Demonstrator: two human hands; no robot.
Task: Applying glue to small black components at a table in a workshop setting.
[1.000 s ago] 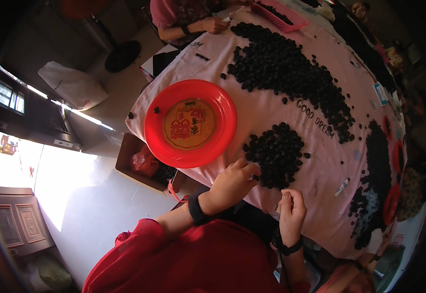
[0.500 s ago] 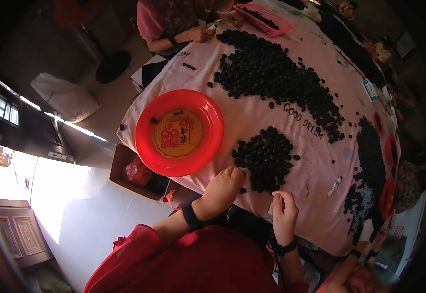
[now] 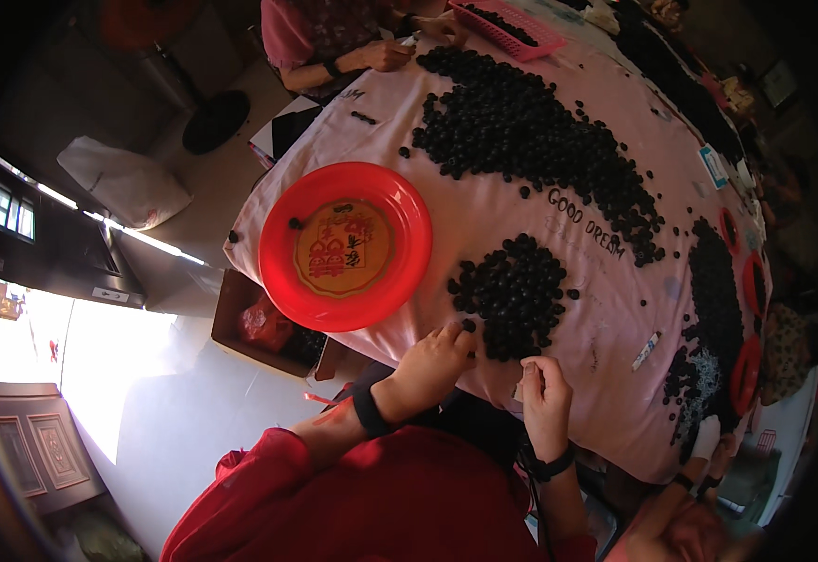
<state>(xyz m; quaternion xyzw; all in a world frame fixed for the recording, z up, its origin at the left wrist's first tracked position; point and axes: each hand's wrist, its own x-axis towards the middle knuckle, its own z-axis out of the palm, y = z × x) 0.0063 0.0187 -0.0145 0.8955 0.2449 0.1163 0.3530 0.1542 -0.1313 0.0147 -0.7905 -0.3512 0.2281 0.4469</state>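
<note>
The pile [image 3: 512, 295] of small black balls lies on the pink cloth [image 3: 606, 323], just beyond and between my two hands. One loose ball [image 3: 468, 325] sits at the fingertips of my left hand [image 3: 431, 363]; whether these fingers pinch anything I cannot tell, because I see mostly its back. My right hand [image 3: 546, 398] presses thumb and forefinger together on a small pale thing [image 3: 519, 391], too little visible for me to name. I think a ball could roll toward me and fall over the table edge, if my left knuckles push it; also the pile could scatter, if my right fingers knock its near side. My left forearm comes in slanting, its wrist bent over the edge; my right forearm stands steeper, with fingertips pointing away from me. To the left beyond my left hand is the red plate [image 3: 407, 253], and below it the box [image 3: 257, 359]. Far beyond both hands spreads a bigger heap [image 3: 531, 122].
</note>
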